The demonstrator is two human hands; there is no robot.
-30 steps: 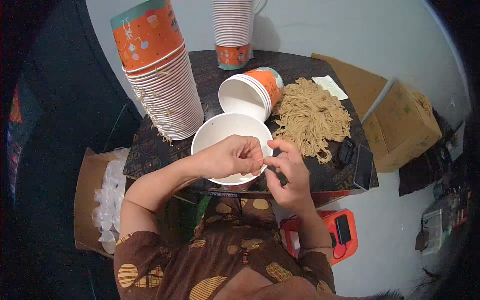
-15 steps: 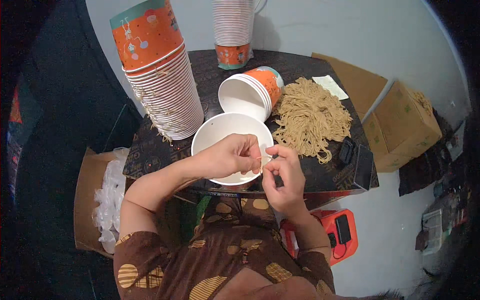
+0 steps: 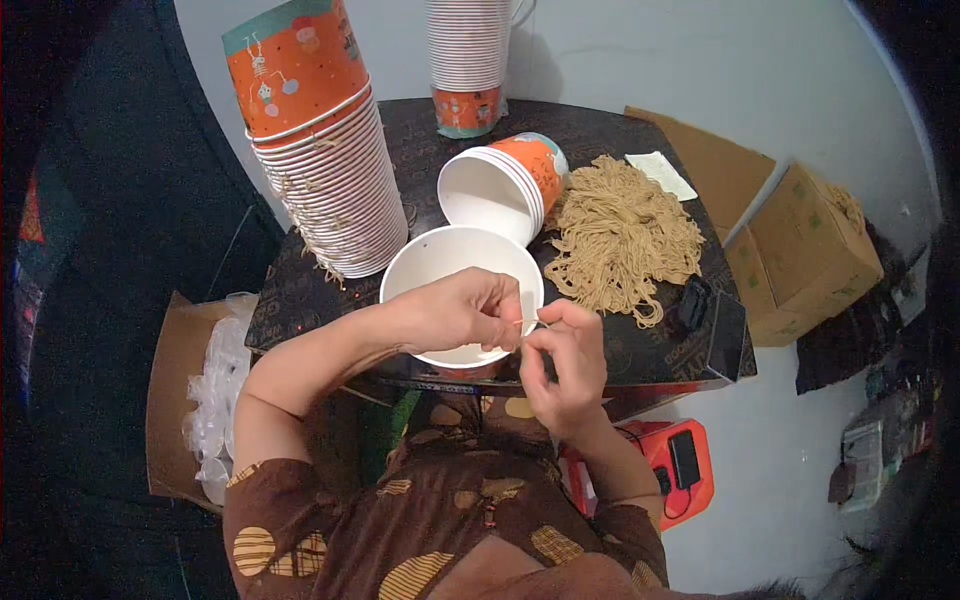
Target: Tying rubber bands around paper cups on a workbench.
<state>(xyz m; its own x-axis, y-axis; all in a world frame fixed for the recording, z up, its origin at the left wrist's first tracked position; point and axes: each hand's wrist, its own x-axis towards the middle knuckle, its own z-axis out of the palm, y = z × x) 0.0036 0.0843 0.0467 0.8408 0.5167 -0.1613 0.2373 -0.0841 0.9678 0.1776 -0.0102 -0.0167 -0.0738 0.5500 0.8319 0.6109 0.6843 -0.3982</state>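
A white paper bucket (image 3: 420, 262) stands with its mouth up at the table's near edge, a small dark hole in its far wall. Over its right side, my left hand (image 3: 470, 308) is closed in a pinch on a thin pale cord (image 3: 530, 321). My right hand (image 3: 568, 365) pinches the same cord just outside the rim, its fingertips close to the left hand's. A small loop of cord shows between them; whether it is knotted is too small to tell. Behind, a few nested orange-printed buckets (image 3: 541, 168) lie on their side.
A heap of tan cords (image 3: 625, 235) lies on the right of the dark table (image 3: 400, 125). A tall bucket stack (image 3: 340, 190) with cord handles stands at left, another stack (image 3: 467, 60) at the back. Cardboard boxes (image 3: 805, 255) and a red stool (image 3: 700, 460) are at right.
The bucket and both hands have shifted very slightly. My right fingers have curled and moved a little around the cord, and its loop stands out more. Both hands still pinch it.
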